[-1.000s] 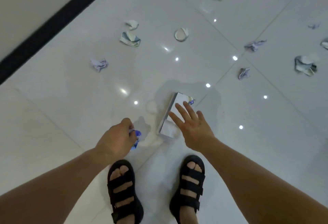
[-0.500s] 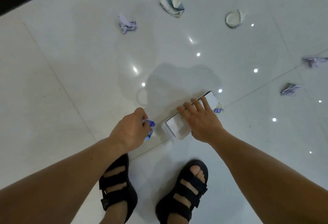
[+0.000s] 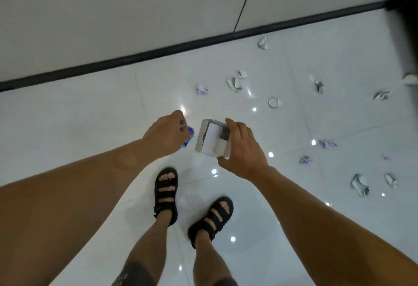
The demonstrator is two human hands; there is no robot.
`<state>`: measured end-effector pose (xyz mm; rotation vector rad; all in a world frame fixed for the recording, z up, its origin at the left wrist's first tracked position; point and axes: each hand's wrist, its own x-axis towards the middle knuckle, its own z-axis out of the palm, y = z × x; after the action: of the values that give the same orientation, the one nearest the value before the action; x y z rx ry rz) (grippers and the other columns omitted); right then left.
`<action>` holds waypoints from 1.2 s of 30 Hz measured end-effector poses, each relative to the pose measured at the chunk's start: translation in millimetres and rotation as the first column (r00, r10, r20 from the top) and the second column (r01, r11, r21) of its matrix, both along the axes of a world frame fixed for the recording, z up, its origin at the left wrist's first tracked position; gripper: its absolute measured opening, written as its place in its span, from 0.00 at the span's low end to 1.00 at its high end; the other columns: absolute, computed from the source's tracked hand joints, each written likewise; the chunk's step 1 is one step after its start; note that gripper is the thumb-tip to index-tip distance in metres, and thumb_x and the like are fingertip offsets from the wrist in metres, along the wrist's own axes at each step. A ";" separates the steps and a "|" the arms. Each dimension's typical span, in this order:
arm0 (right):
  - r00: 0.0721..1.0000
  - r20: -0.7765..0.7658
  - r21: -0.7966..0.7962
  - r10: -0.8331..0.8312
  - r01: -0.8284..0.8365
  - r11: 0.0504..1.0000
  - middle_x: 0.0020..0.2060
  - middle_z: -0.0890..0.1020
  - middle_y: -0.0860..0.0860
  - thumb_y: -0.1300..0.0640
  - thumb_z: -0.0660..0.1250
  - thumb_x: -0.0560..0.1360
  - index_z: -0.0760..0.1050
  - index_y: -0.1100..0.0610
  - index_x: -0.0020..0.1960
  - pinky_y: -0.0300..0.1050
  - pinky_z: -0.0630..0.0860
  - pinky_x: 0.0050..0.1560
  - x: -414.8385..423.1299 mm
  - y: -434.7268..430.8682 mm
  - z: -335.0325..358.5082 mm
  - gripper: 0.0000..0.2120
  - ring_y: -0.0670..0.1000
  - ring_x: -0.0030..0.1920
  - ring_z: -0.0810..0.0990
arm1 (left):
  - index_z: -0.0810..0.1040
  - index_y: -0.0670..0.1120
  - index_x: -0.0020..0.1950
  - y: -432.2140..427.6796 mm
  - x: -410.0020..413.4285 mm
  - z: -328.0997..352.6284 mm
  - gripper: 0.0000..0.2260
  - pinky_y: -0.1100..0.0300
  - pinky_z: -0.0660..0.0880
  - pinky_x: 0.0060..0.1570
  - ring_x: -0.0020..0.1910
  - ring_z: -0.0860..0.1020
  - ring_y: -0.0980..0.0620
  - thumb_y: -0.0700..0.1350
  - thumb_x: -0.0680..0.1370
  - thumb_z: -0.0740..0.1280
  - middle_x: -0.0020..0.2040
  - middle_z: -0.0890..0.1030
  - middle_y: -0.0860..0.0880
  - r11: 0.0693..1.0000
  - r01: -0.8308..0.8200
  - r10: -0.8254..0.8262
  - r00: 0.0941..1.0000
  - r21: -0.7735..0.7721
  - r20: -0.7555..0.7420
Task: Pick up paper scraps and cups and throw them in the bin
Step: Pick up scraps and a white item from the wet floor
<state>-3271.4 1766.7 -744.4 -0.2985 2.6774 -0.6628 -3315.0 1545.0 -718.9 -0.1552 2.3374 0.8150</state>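
No legible text or numbers anywhere (blue print on the scrap (image 3: 188,137) too blurred)

Left grip (image 3: 166,137), right grip (image 3: 243,152), both curled

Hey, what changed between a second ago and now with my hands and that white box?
The right hand, which lay flat on the white box on the floor, now grips it and has lifted it clear. The left hand still holds the blue-printed scrap. Crushed cups and paper scraps still litter the floor.
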 end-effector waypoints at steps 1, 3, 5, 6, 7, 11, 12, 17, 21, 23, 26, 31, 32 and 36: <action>1.000 -0.022 -0.004 0.011 -0.011 1.000 0.64 0.71 0.57 0.49 0.78 0.64 0.60 0.61 0.74 0.49 0.74 0.58 -1.7 -6.2 27.7 0.46 0.56 0.63 0.71 | 0.70 0.45 0.49 -9.9 1.8 27.6 0.04 0.58 0.70 0.36 0.42 0.75 0.47 0.45 0.80 0.60 0.45 0.76 0.47 1.000 -0.027 0.027 1.000 0.000 -0.004; 0.998 -0.059 -0.027 0.033 -0.035 0.999 0.64 0.72 0.58 0.51 0.78 0.64 0.62 0.63 0.73 0.50 0.75 0.59 -7.3 -20.0 79.0 0.44 0.56 0.63 0.71 | 0.70 0.45 0.48 -31.0 6.6 81.4 0.04 0.59 0.70 0.33 0.40 0.75 0.50 0.45 0.80 0.60 0.43 0.76 0.48 0.995 -0.101 0.101 0.995 -0.001 -0.013; 0.995 -0.080 -0.041 0.063 -0.067 0.997 0.67 0.69 0.57 0.51 0.77 0.65 0.61 0.61 0.74 0.50 0.73 0.63 -15.6 -35.6 126.5 0.44 0.55 0.66 0.68 | 0.70 0.46 0.48 -53.7 14.1 131.8 0.04 0.65 0.68 0.29 0.37 0.74 0.55 0.45 0.80 0.60 0.40 0.74 0.52 0.986 -0.167 0.168 0.985 0.008 -0.041; 0.993 -0.079 -0.037 0.085 -0.088 0.995 0.69 0.67 0.55 0.50 0.77 0.65 0.59 0.60 0.75 0.49 0.72 0.65 -20.3 -44.8 150.2 0.45 0.53 0.68 0.66 | 0.70 0.46 0.47 -65.5 18.9 155.6 0.03 0.70 0.67 0.25 0.35 0.74 0.58 0.45 0.80 0.61 0.39 0.73 0.54 0.978 -0.208 0.208 0.976 0.014 -0.059; 0.991 -0.079 -0.035 0.111 -0.114 0.993 0.70 0.66 0.54 0.49 0.76 0.65 0.57 0.58 0.75 0.48 0.71 0.65 -26.0 -54.1 172.2 0.45 0.52 0.68 0.65 | 0.70 0.46 0.47 -76.9 23.8 178.3 0.03 0.72 0.65 0.23 0.34 0.73 0.59 0.44 0.80 0.61 0.38 0.73 0.54 0.967 -0.254 0.255 0.964 0.017 -0.077; 0.960 -0.123 -0.028 0.250 -0.255 0.966 0.70 0.63 0.52 0.48 0.75 0.66 0.53 0.57 0.77 0.50 0.69 0.65 -39.3 -99.9 257.3 0.47 0.53 0.69 0.64 | 0.70 0.45 0.46 -121.4 59.6 264.6 0.03 0.74 0.65 0.23 0.34 0.74 0.59 0.43 0.80 0.61 0.39 0.74 0.51 0.899 -0.435 0.438 0.891 0.049 -0.123; 0.954 -0.128 -0.034 0.273 -0.279 0.960 0.71 0.63 0.52 0.48 0.75 0.67 0.52 0.56 0.77 0.49 0.68 0.65 -39.5 -115.1 277.2 0.48 0.53 0.70 0.63 | 0.70 0.45 0.46 -131.9 71.3 285.1 0.04 0.74 0.66 0.23 0.34 0.74 0.59 0.42 0.80 0.62 0.39 0.75 0.51 0.874 -0.481 0.486 0.864 0.068 -0.130; 0.892 -0.121 -0.074 0.436 -0.446 0.892 0.72 0.59 0.49 0.46 0.74 0.67 0.46 0.53 0.79 0.43 0.63 0.69 -23.8 -182.3 346.1 0.50 0.50 0.72 0.59 | 0.69 0.47 0.43 -184.7 131.2 346.8 0.06 0.75 0.65 0.22 0.32 0.74 0.60 0.42 0.80 0.61 0.38 0.74 0.52 0.774 -0.628 0.629 0.746 0.081 -0.221; 0.828 -0.174 -0.083 0.532 -0.551 0.830 0.72 0.60 0.50 0.45 0.74 0.68 0.46 0.54 0.78 0.45 0.64 0.69 -6.3 -259.6 375.0 0.50 0.51 0.72 0.61 | 0.69 0.49 0.43 -246.8 178.0 377.1 0.06 0.70 0.65 0.23 0.29 0.74 0.62 0.43 0.80 0.61 0.36 0.75 0.53 0.663 -0.745 0.733 0.627 0.073 -0.264; 0.765 -0.200 -0.071 0.612 -0.634 0.770 0.72 0.60 0.49 0.44 0.74 0.68 0.47 0.54 0.78 0.45 0.65 0.68 10.1 -328.2 397.3 0.50 0.51 0.71 0.61 | 0.69 0.49 0.44 -299.2 222.5 394.5 0.05 0.71 0.65 0.22 0.29 0.74 0.62 0.43 0.80 0.61 0.36 0.75 0.53 0.569 -0.820 0.784 0.520 0.060 -0.339; 0.730 -0.228 -0.114 0.644 -0.677 0.727 0.71 0.61 0.49 0.44 0.73 0.68 0.48 0.53 0.78 0.45 0.66 0.67 25.7 -389.5 415.7 0.49 0.51 0.71 0.62 | 0.70 0.48 0.46 -345.1 247.5 400.9 0.03 0.69 0.68 0.23 0.32 0.75 0.58 0.44 0.79 0.62 0.37 0.75 0.51 0.498 -0.865 0.825 0.449 0.066 -0.342; 0.696 -0.237 -0.161 0.678 -0.716 0.679 0.71 0.61 0.49 0.45 0.74 0.67 0.49 0.54 0.78 0.44 0.65 0.65 65.1 -521.8 434.7 0.49 0.50 0.70 0.63 | 0.70 0.47 0.48 -449.7 298.1 405.5 0.02 0.58 0.73 0.33 0.36 0.75 0.48 0.44 0.79 0.62 0.41 0.76 0.45 0.407 -0.911 0.855 0.355 0.066 -0.378; 0.703 -0.236 -0.170 0.671 -0.710 0.683 0.71 0.61 0.49 0.45 0.75 0.67 0.49 0.54 0.78 0.43 0.65 0.64 71.1 -547.9 435.7 0.49 0.50 0.70 0.64 | 0.70 0.46 0.48 -473.5 305.9 405.1 0.02 0.59 0.71 0.31 0.35 0.75 0.49 0.44 0.79 0.62 0.42 0.76 0.44 0.405 -0.912 0.851 0.349 0.068 -0.392; 0.719 -0.238 -0.219 0.652 -0.694 0.686 0.68 0.64 0.48 0.46 0.77 0.65 0.51 0.52 0.77 0.43 0.70 0.61 88.7 -637.5 442.4 0.50 0.50 0.67 0.67 | 0.72 0.43 0.50 -553.6 331.5 411.8 0.04 0.57 0.73 0.35 0.39 0.75 0.46 0.43 0.80 0.62 0.44 0.76 0.42 0.391 -0.919 0.843 0.335 0.052 -0.420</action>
<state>-3182.7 1129.2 -302.0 -1.3902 2.2943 -0.7970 -2983.5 991.4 -307.1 -1.6727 2.6043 1.1721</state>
